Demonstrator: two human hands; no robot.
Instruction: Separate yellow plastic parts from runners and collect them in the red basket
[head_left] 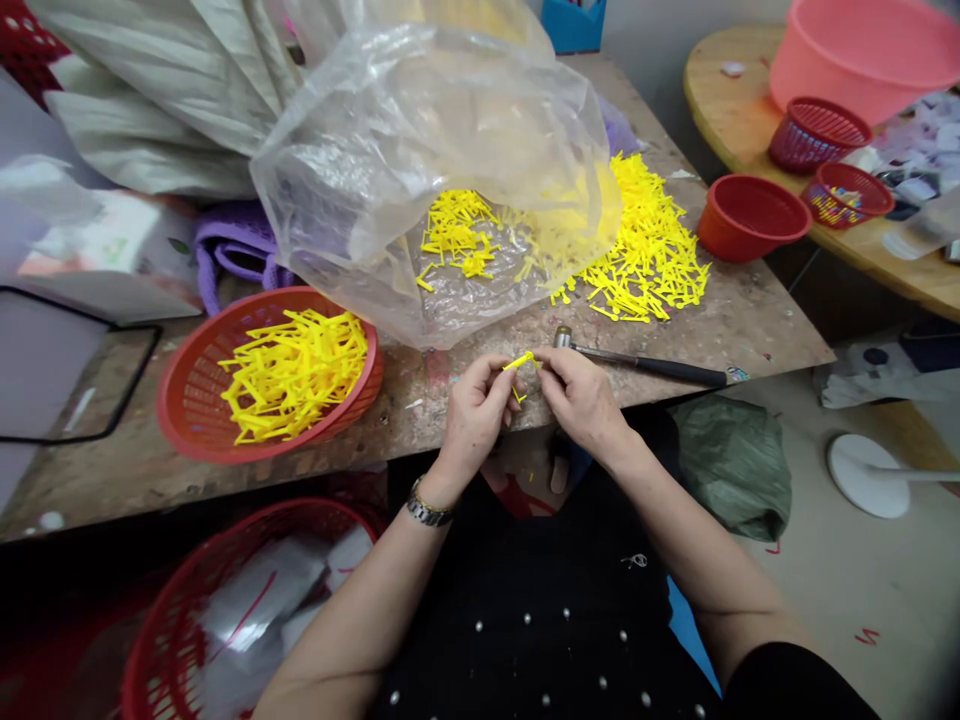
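Note:
Between my hands, above the table's front edge, is a small yellow plastic piece (519, 361), a thin stick with a knobbed end. My left hand (478, 405) pinches it from the left. My right hand (579, 393) has its fingers closed at the knobbed end, where another bit of yellow shows. Under the left fingers a second yellow tip pokes out. To the left, an orange-red basket (180, 400) holds many similar yellow pieces. Beyond my hands, a loose pile of yellow pieces (649, 240) lies beside a clear plastic bag (352, 200) with more of them in it.
A hammer (660, 368) with a black handle lies right of my hands. A red bowl (750, 220) stands at the table's right edge. Below left is a red basket (172, 610) of plastic packets. A round wooden table (720, 80) carries a pink tub (862, 60).

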